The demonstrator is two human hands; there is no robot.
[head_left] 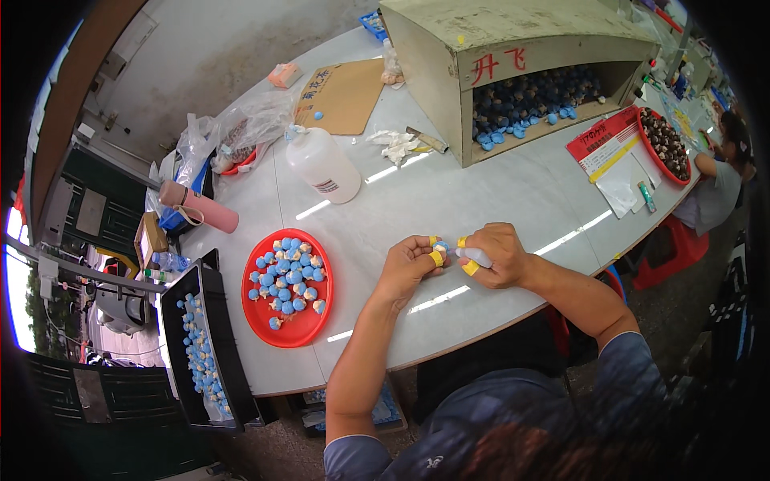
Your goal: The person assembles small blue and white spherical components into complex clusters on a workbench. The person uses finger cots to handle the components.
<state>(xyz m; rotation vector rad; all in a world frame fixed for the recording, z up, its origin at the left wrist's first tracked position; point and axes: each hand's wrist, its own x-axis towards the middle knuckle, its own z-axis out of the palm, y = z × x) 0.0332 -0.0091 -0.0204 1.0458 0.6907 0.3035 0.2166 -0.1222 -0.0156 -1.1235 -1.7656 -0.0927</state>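
Above the near edge of the table, my left hand (405, 268) pinches a small blue-and-white ball (440, 248) between thumb and fingertips. My right hand (501, 252) is closed round a small whitish, translucent object (475, 256), its tip pointing at the ball; its kind is not clear. Yellow tape wraps the thumb and a finger on both hands. Left of my left forearm lies a round red tray (258, 325), holding many loose blue-and-cream balls (289, 276) like the one in my fingers.
A black crate (230, 345) with more blue balls stands at the table's left end. Farther back are a pink bottle (210, 212), a white plastic jug (322, 167), cardboard (341, 100) and an open-fronted box (513, 40) of dark and blue pieces. A person (714, 184) sits at far right.
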